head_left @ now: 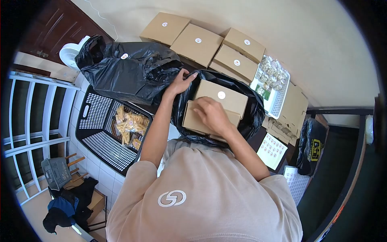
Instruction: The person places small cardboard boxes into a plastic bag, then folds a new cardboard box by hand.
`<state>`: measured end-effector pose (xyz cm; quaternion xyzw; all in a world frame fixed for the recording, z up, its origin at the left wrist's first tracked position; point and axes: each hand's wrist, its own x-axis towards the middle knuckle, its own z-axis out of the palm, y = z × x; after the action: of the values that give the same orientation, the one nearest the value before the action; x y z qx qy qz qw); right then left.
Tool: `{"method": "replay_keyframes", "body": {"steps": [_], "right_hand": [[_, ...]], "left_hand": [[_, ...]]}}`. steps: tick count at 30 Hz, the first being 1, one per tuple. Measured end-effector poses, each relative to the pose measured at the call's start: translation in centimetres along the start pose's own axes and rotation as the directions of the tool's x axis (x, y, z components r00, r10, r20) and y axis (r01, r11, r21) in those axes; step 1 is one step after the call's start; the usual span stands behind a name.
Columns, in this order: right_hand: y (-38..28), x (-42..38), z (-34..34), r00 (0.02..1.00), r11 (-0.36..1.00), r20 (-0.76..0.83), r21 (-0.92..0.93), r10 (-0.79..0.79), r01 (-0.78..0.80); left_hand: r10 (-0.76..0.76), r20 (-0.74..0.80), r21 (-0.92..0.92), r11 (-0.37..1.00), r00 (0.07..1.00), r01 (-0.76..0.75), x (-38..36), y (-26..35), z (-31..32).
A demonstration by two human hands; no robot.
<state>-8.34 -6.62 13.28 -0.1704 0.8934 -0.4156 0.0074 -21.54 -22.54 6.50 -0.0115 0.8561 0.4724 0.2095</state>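
My left hand (181, 84) is closed on the rim of a black plastic bag (255, 105), at the bag's left side. Inside this open bag lie brown cardboard boxes. One box (244, 98) has a round white sticker on its lid. A nearer box (191, 117) overlaps it and sits a little lower. My right hand (211, 114) reaches into the bag with bent fingers on the nearer box, gripping near its upper edge. The fingertips are partly hidden. Left of my left hand lies another bulging black plastic bag (133, 66) with a sticker on it.
Several stickered cardboard boxes (197, 45) stand along the wall. To the right are a white basket (280, 103) of small packets, flat cardboard (296, 105) and a sticker sheet (272, 151). A black crate (94, 133) holding packed snacks stands at left, near a white fan (70, 51).
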Motion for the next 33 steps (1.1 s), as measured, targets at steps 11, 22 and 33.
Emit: {"method": "replay_keyframes", "body": {"steps": [11,22,33], "right_hand": [[11.2,-12.5,-8.0,0.617,0.74,-0.635,-0.104,0.465,-0.664],[6.1,-16.7,-11.1,0.492,0.5,-0.186,0.574,0.851,-0.648],[0.9,-10.1,-6.2,0.705,0.796,-0.393,0.145,0.591,-0.587]], "left_hand": [[-0.139,0.103,-0.185,0.97,0.985,0.157,-8.8,-6.6,-0.2],[-0.084,-0.143,-0.14,0.988,0.986,0.064,-13.5,-3.4,-3.3],[0.428,-0.154,0.196,0.897,0.89,-0.397,-16.3,2.6,2.4]]}}
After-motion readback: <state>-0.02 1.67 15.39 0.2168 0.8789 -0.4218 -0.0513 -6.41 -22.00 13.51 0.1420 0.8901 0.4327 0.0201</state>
